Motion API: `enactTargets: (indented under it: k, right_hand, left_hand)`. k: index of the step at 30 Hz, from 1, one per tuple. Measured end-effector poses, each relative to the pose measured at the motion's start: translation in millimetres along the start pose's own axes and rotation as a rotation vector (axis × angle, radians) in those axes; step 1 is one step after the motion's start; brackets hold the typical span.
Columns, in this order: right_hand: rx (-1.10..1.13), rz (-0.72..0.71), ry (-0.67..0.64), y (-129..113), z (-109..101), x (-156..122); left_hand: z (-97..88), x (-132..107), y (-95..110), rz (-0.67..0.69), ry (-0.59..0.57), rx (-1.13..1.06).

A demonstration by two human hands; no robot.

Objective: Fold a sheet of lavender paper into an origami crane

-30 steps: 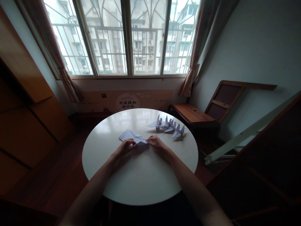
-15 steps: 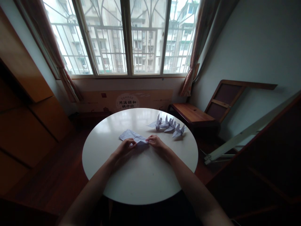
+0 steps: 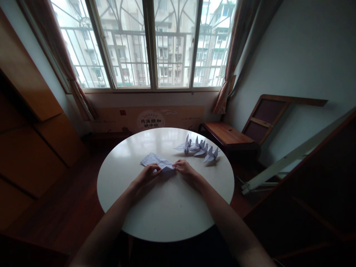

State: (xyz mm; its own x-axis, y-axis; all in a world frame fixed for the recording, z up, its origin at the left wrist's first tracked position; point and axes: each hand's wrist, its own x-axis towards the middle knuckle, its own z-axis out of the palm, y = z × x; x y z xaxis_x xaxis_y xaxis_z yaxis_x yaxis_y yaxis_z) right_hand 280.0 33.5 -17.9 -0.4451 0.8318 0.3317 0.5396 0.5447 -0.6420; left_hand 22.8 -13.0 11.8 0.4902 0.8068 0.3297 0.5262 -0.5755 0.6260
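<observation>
A small folded sheet of pale paper [image 3: 168, 169] lies at the middle of the table between my hands. My left hand [image 3: 149, 172] pinches its left end, fingers curled. At the right end, my right hand [image 3: 183, 168] grips the paper between thumb and fingers. Just beyond my hands rests another flat, creased piece of pale paper [image 3: 151, 158]; whether it is joined to the folded sheet I cannot tell. Several folded paper cranes [image 3: 200, 147] stand in a group to the far right of my right hand.
The round white table [image 3: 155, 218] reflects window light. Behind it a printed cardboard box [image 3: 178, 115] leans under the window [image 3: 172, 48]. A wooden bench [image 3: 228, 133] stands at the back right, wooden cabinets [image 3: 41, 148] on the left.
</observation>
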Motion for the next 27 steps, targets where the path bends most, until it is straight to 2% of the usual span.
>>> enactTargets:
  k: [27]
  right_hand:
    - [-0.008,-0.022,-0.018,-1.8,-2.3,0.5]
  left_hand:
    - [-0.8,-0.2,1.5,0.003,-0.016,0.026]
